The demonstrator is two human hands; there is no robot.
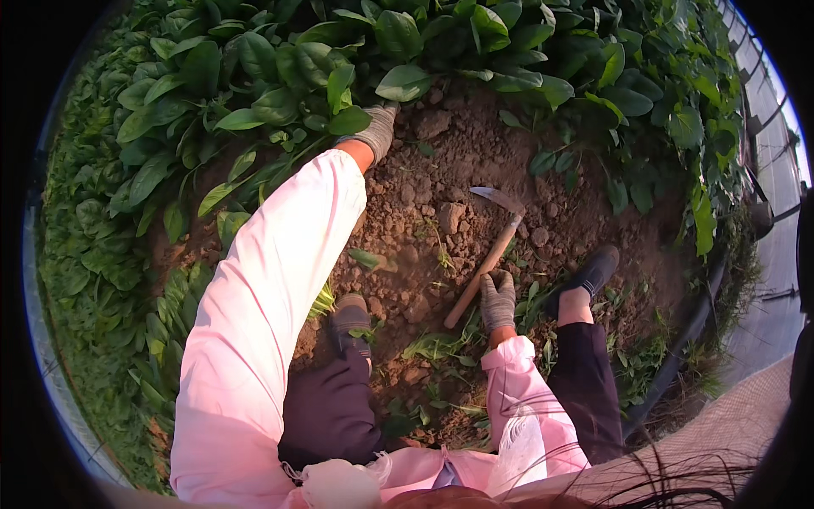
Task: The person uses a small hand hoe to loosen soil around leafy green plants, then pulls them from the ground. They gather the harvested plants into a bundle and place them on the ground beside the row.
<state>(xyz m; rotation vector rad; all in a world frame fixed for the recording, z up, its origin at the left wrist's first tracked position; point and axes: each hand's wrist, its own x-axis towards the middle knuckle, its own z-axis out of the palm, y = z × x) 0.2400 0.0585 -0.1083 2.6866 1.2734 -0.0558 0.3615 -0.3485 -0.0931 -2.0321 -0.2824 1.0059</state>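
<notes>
My left hand (378,132), in a grey knit glove, reaches in at the base of the broad-leaved green plants (276,105). Leaves cover its fingers, so what they hold is hidden. Lower right, my right hand (498,299) wears a matching glove, its fingers bent against the wooden handle of a sickle (484,270). No finger visibly crosses over the handle, so a grip on it is unclear. The sickle's curved metal blade (499,198) points up and left above the crumbly soil (413,223).
My shoes (351,321) stand on either side of the dug soil. Loose green leaves (439,345) lie between them. Cut-looking pale stems (323,301) show beside my left sleeve. A dark pipe (674,356) and plastic sheeting (760,331) run along the right edge.
</notes>
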